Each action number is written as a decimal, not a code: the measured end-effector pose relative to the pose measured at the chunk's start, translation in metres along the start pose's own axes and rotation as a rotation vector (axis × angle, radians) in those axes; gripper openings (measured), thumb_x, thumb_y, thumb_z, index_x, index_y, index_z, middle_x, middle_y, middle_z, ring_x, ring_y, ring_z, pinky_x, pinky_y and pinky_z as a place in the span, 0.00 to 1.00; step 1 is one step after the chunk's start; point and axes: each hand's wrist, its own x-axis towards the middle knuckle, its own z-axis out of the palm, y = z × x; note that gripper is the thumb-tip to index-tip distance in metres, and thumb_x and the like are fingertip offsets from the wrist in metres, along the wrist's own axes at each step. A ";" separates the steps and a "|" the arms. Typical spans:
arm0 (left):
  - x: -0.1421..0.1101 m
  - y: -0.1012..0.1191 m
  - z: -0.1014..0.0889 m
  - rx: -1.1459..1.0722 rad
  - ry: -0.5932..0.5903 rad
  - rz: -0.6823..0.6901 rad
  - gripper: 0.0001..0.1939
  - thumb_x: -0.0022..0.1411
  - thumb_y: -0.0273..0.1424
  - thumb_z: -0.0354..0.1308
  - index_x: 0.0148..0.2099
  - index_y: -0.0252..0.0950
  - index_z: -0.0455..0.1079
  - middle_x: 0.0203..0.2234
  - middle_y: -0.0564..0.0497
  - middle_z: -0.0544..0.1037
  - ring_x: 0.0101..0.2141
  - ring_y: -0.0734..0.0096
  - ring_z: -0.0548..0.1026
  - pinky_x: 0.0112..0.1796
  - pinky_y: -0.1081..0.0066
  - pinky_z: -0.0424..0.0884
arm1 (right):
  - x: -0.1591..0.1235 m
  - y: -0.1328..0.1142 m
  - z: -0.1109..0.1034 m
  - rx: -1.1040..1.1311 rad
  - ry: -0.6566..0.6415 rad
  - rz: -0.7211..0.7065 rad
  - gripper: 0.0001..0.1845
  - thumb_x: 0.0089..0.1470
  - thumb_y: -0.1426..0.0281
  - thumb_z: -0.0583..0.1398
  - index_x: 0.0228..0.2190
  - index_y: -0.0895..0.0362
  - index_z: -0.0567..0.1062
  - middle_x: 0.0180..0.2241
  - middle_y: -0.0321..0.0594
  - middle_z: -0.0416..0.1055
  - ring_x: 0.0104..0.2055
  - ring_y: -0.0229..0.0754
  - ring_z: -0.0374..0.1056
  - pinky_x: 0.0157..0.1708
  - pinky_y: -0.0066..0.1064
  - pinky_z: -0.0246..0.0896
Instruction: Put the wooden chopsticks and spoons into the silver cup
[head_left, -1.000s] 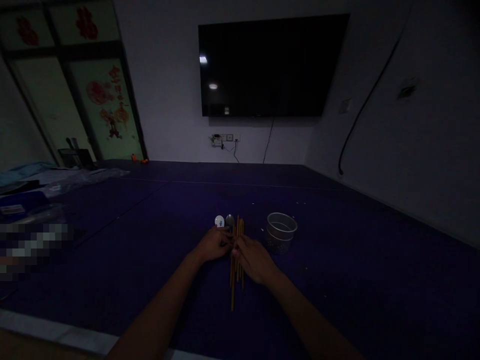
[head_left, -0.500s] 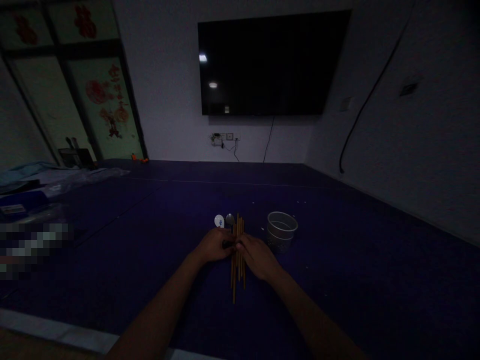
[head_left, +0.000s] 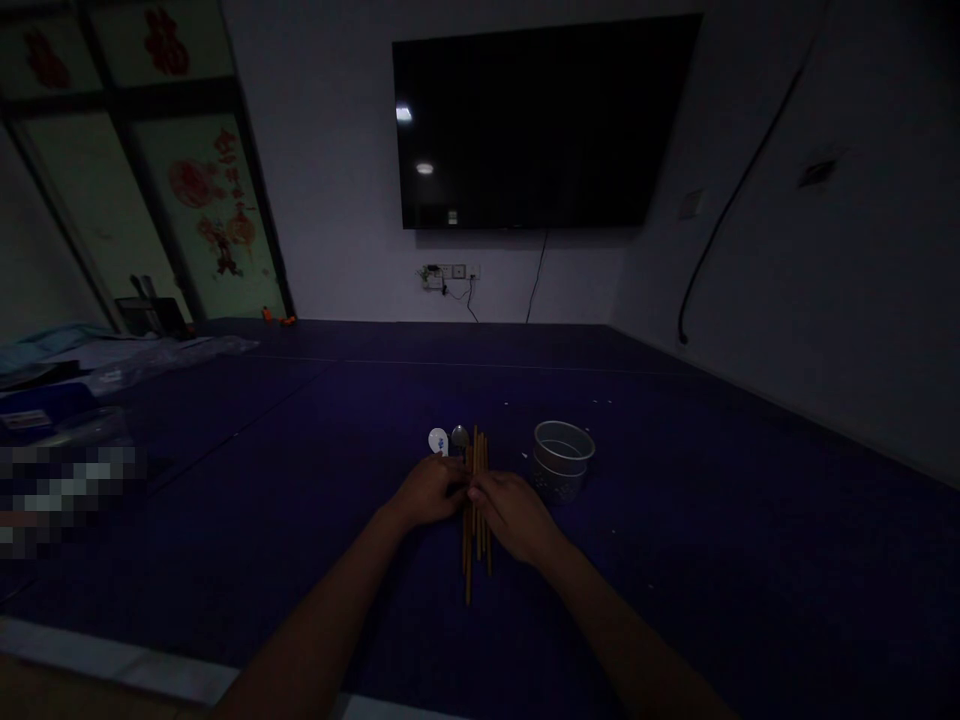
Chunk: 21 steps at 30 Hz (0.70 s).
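Several wooden chopsticks lie in a loose bundle on the dark blue surface, pointing away from me with uneven ends. My left hand closes on the bundle from the left, fingers curled. From the right, my right hand grips the same chopsticks, its fingertips meeting the left hand's. Just beyond my left hand are a white spoon with a blue mark and a metal spoon; their handles are hidden by the hand. To the right of my right hand stands a metal cup-shaped holder with small holes low in its wall.
Small white bits are scattered on the blue surface. Clear plastic wrapping and a blue box lie at the left. A television hangs on the far wall; a black cable runs down the right wall.
The chopsticks' near ends have drawn slightly away from me, and the longest one sticks out less. Both hands stay around the bundle, with small finger shifts.
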 end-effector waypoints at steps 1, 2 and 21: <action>0.000 0.000 0.000 0.004 0.001 -0.002 0.12 0.58 0.31 0.50 0.41 0.38 0.73 0.42 0.47 0.76 0.48 0.62 0.70 0.52 0.63 0.59 | 0.000 -0.001 0.000 -0.005 0.002 -0.003 0.18 0.63 0.63 0.43 0.33 0.57 0.68 0.36 0.44 0.72 0.41 0.42 0.68 0.43 0.34 0.57; 0.000 0.000 0.000 0.007 -0.001 0.000 0.12 0.58 0.30 0.50 0.41 0.38 0.73 0.42 0.47 0.76 0.48 0.62 0.70 0.52 0.63 0.59 | 0.000 -0.002 -0.001 -0.011 0.003 -0.008 0.18 0.63 0.63 0.42 0.33 0.57 0.68 0.36 0.44 0.72 0.41 0.42 0.68 0.43 0.34 0.57; 0.000 -0.004 0.005 0.076 0.023 0.013 0.14 0.58 0.31 0.51 0.46 0.39 0.70 0.46 0.47 0.75 0.50 0.62 0.69 0.50 0.63 0.62 | -0.004 -0.009 -0.009 -0.068 -0.062 -0.090 0.23 0.64 0.63 0.42 0.28 0.58 0.71 0.28 0.41 0.73 0.32 0.40 0.68 0.36 0.31 0.53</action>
